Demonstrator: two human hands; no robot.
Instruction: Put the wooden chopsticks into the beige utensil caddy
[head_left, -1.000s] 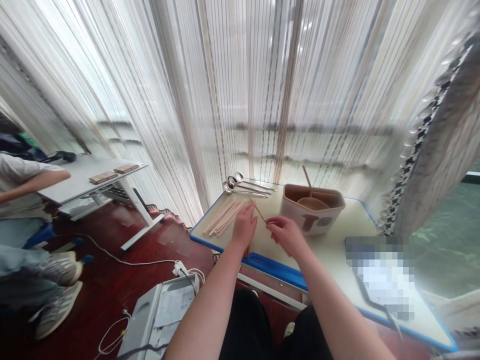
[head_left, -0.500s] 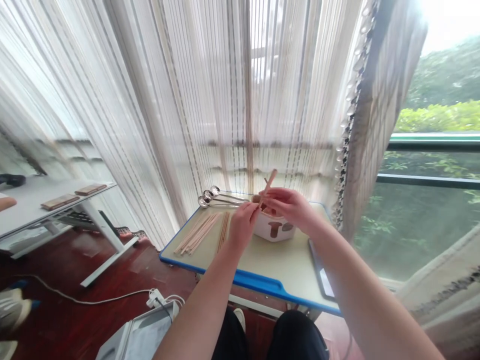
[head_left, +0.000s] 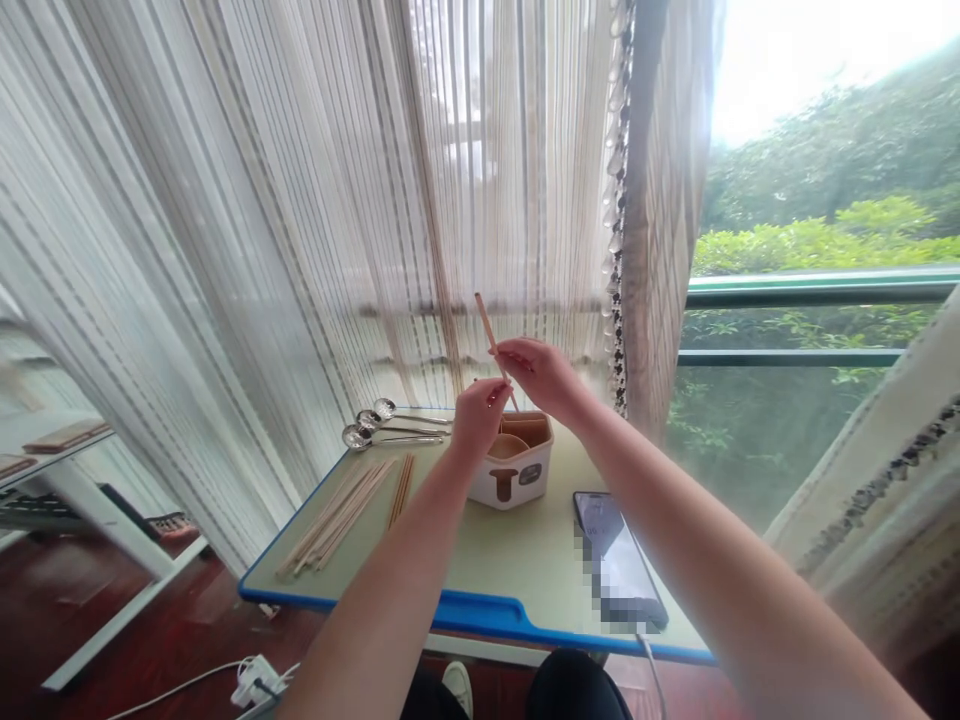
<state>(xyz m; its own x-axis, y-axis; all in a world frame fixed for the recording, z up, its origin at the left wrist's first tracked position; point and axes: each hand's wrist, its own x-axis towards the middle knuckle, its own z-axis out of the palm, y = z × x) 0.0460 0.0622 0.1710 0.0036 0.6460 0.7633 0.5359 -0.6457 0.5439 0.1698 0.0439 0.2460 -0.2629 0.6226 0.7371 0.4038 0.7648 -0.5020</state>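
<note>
A wooden chopstick (head_left: 487, 322) stands tilted above a white utensil holder (head_left: 534, 488) with brown compartments; whether it is one or a close pair I cannot tell. My right hand (head_left: 546, 378) pinches it around its middle. Lower down, the fingertips of my left hand (head_left: 477, 418) are closed on the same chopstick, over the holder's left back rim. Its lower end points down toward the holder, partly hidden by my fingers. Left of the holder lie a few darker chopsticks (head_left: 402, 488) and a spread bunch of pale chopsticks (head_left: 339, 518).
Three metal ladles (head_left: 357, 437) lie at the table's back left, handles toward the holder. A phone (head_left: 621, 560) with a cable rests at the right. The small table (head_left: 551, 590) has a blue edge. Curtains (head_left: 337, 200) hang close behind.
My view has turned right, bringing the phone into fuller view. The chopstick now leans left instead of right, and my right hand is raised higher above the holder.
</note>
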